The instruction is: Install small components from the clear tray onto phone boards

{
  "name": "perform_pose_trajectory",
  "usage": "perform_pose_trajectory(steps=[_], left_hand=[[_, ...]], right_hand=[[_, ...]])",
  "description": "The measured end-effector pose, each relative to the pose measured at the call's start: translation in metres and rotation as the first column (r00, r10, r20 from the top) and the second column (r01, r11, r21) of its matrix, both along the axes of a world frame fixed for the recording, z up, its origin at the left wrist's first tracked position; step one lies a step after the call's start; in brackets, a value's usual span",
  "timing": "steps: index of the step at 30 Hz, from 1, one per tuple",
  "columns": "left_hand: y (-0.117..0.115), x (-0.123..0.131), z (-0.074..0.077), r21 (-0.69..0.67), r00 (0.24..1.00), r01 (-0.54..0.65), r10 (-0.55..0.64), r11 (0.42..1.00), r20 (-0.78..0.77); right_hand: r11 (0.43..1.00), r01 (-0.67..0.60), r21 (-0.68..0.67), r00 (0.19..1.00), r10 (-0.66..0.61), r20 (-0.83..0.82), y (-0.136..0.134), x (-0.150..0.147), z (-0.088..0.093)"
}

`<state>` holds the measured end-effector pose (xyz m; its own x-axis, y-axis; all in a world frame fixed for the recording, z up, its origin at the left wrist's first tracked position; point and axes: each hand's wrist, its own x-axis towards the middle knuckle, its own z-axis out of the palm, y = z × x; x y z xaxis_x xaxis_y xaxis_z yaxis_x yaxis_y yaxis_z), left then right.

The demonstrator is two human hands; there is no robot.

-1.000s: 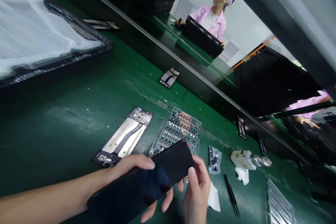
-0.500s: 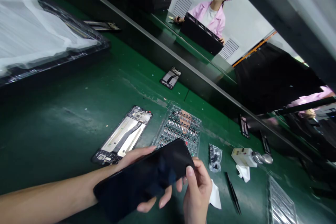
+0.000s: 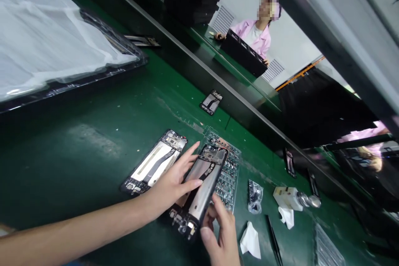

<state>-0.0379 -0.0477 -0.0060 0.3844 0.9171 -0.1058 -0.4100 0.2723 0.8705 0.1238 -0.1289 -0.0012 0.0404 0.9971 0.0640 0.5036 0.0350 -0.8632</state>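
Both my hands hold a phone frame with its open inner side up, metal plate and circuit parts showing. My left hand grips its left edge, thumb across the plate and index finger stretched out. My right hand pinches its lower right edge. The frame hovers over a clear tray of small parts. A second open phone frame lies flat on the green bench just left of my left hand.
A third phone frame lies farther back. White wipes, black tweezers, a small bag of parts and a white bottle sit at right. A large film-covered tray fills the left. A person in pink works across the divider.
The phone frame has been flipped over: its dark glass side faced up before, now the open inner side does. It also moved forward over the parts tray.
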Motion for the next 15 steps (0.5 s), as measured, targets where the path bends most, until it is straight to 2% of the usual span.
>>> perform_pose_trajectory(steps=[3,5,7,8,11,15], left_hand=[[-0.002,0.001,0.000,0.010,0.995,-0.068,0.067,0.998,0.075],[-0.003,0.000,0.001,0.010,0.994,-0.041,0.040,0.999,0.098],[-0.005,-0.001,0.002,0.025,0.997,0.010,-0.012,1.000,0.082],[-0.006,-0.002,0.002,0.037,0.998,0.028,-0.031,0.999,0.061],[-0.006,-0.002,-0.001,0.078,1.000,0.026,-0.027,0.997,0.013],[-0.003,0.001,-0.005,0.076,0.999,-0.027,0.025,0.997,0.028]], right_hand=[[0.963,0.124,-0.240,0.948,-0.187,-0.259,-0.003,-0.003,0.000],[0.913,0.079,-0.401,0.889,-0.247,-0.387,0.007,-0.003,0.006],[0.899,0.054,-0.435,0.846,-0.272,-0.458,0.029,0.005,0.015],[0.907,0.075,-0.415,0.832,-0.287,-0.475,0.045,0.011,0.020],[0.908,0.247,-0.338,0.794,-0.390,-0.466,0.108,0.040,0.029],[0.868,0.330,-0.370,0.789,-0.469,-0.397,0.194,0.082,0.023]])
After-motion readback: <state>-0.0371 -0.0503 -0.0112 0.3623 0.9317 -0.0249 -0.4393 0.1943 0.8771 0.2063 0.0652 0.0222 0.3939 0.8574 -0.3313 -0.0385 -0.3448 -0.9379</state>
